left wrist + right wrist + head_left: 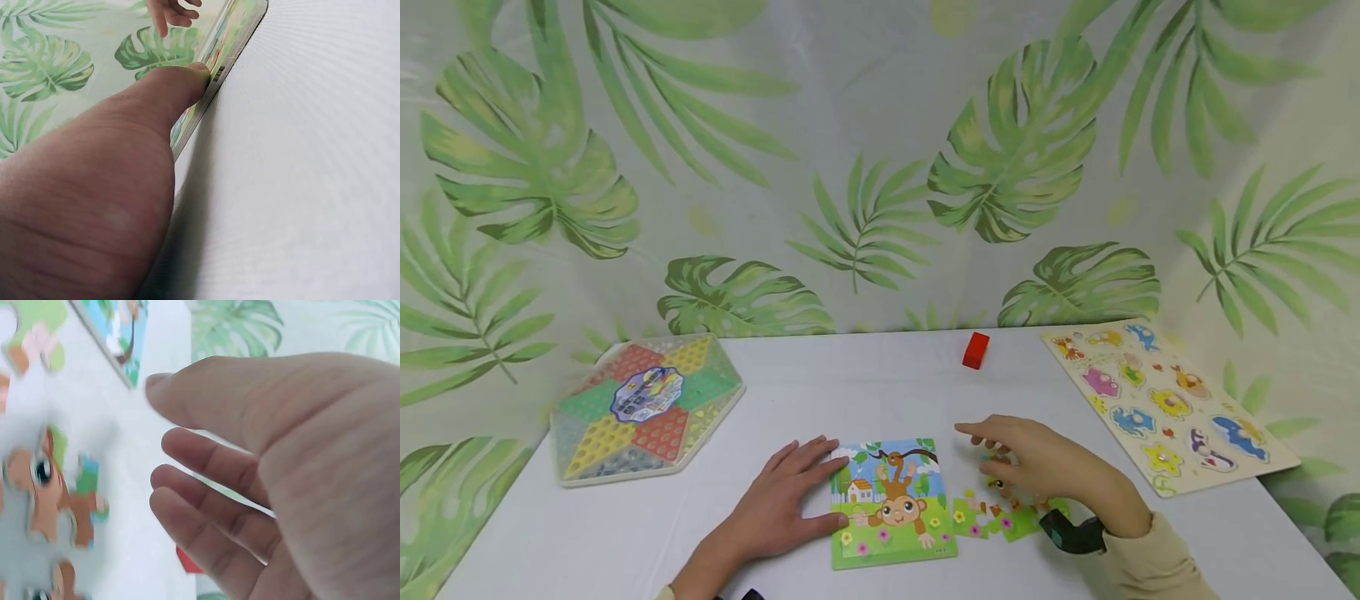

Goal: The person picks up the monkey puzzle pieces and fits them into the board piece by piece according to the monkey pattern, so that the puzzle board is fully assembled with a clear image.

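A square picture puzzle [898, 479] with a monkey hanging from a branch lies in the middle of the table. My left hand [782, 504] rests along its left side, fingers spread and extended over the border, and its thumb [172, 90] touches the puzzle's edge in the left wrist view. To the right, loose jigsaw pieces [1018, 523] in green and brown lie on the white surface, partly hidden by my right hand [1037, 462]. That hand hovers over them with loosely bent fingers and holds nothing. Brown pieces [47, 494] with a printed eye appear beneath it in the right wrist view.
A hexagonal Chinese checkers set [707, 400] lies at the left. Toward the back is a red block [976, 351]. A wooden peg board [1165, 404] with sea animals sits at the right. Behind the table hangs a leaf-patterned cloth [865, 125].
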Available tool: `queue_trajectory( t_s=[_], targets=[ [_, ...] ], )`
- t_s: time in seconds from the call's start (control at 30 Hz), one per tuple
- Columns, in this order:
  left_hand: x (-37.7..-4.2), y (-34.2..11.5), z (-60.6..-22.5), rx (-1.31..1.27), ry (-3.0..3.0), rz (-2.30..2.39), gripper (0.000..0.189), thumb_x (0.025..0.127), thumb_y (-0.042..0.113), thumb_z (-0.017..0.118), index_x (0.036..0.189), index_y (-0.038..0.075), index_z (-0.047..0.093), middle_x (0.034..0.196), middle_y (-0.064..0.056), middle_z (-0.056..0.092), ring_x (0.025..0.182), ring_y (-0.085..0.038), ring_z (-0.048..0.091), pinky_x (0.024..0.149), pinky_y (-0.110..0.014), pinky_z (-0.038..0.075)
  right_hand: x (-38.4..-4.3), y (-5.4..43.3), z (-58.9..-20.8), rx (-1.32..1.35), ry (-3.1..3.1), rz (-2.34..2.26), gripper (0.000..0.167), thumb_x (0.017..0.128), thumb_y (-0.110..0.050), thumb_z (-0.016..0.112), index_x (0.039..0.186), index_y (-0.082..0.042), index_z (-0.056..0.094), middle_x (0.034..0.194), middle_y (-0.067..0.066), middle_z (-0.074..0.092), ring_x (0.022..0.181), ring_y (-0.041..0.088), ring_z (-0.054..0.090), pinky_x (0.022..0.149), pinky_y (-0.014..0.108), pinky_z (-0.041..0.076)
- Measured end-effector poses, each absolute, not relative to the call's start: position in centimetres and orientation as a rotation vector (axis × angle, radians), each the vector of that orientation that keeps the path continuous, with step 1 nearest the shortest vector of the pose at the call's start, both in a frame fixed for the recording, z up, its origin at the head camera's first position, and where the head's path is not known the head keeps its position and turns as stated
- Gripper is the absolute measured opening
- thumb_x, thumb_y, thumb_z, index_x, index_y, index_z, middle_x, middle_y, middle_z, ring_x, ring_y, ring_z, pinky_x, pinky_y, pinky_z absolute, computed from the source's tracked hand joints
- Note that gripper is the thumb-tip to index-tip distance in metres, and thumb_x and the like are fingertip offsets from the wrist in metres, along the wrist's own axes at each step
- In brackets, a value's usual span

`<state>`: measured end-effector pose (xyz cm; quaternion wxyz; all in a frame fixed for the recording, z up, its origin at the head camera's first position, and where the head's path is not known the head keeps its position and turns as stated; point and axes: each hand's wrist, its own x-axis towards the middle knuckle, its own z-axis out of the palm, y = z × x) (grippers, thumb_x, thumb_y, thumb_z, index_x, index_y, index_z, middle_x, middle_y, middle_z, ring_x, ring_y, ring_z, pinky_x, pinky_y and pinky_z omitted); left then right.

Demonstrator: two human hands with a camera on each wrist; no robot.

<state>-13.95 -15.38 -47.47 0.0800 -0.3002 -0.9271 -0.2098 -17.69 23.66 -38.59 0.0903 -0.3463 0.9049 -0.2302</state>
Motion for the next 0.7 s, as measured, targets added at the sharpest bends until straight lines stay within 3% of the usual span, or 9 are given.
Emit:
queue_trajectory(
  t_s=[0.23,0.5,0.7],
  targets=[
    [-13.9,-15.5,-47.3,-0.89,-2.791,-0.622,0.073,0.089,0.067,0.067,0.147,0.025,0.058,0.158,0.001,0.049,0.151,-0.023,0.039,0.125,-0.051,0.026,-18.5,25.4,-38.9,-0.932,2.675,-0.644,0.062,0.092,-0.024,0.079,0.147,-0.007,0.056,0.125,0.005,0.068,0.107,0.022,0.065,0.085,0.037,0.061],
    [-13.9,-15.6,-47.5,-0.887,-2.804,-0.627,0.073,0.089,0.069,0.065,0.147,0.025,0.059,0.159,0.001,0.048,0.151,-0.022,0.039,0.125,-0.05,0.025,-18.6,25.8,-39.8,-0.825,2.603,-0.626,0.066,0.085,-0.024,0.086,0.142,-0.004,0.06,0.111,-0.002,0.064,0.087,0.011,0.054,0.071,0.023,0.049],
    [-14.0,-15.5,-47.4,-0.881,-2.809,-0.64,0.072,0.089,0.068,0.065,0.147,0.025,0.059,0.159,0.001,0.048,0.151,-0.023,0.038,0.126,-0.052,0.025,-18.8,26.0,-40.1,-0.828,2.586,-0.642,0.056,0.086,-0.019,0.085,0.136,-0.004,0.065,0.098,-0.003,0.057,0.081,0.01,0.048,0.066,0.022,0.042]
  ],
)
